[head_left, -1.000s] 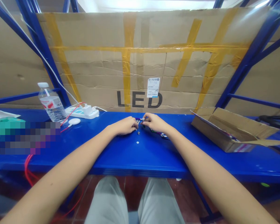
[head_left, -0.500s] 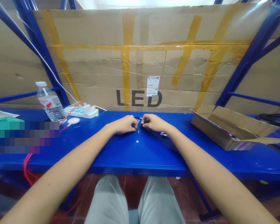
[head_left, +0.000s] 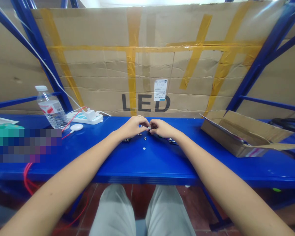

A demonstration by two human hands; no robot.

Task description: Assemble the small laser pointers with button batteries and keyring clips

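My left hand (head_left: 133,126) and my right hand (head_left: 161,128) meet at the back middle of the blue bench (head_left: 137,164). Both are closed in a pinch around a small part (head_left: 148,127) with a silvery end, too small to name. Small dark parts (head_left: 126,140) lie by my left wrist, and more small pieces (head_left: 171,141) lie by my right wrist. Two tiny round silver pieces (head_left: 144,148) rest on the bench just in front of the hands.
An open cardboard box (head_left: 238,136) lies on the right. A water bottle (head_left: 50,108), a white power strip (head_left: 86,117) with red and white wires, and a small white puck (head_left: 76,127) stand at the left. A taped cardboard sheet marked LED (head_left: 147,65) walls the back.
My left hand has lifted a little off the bench and closed in on the right hand. The right hand has hardly moved. The view has drifted slightly.
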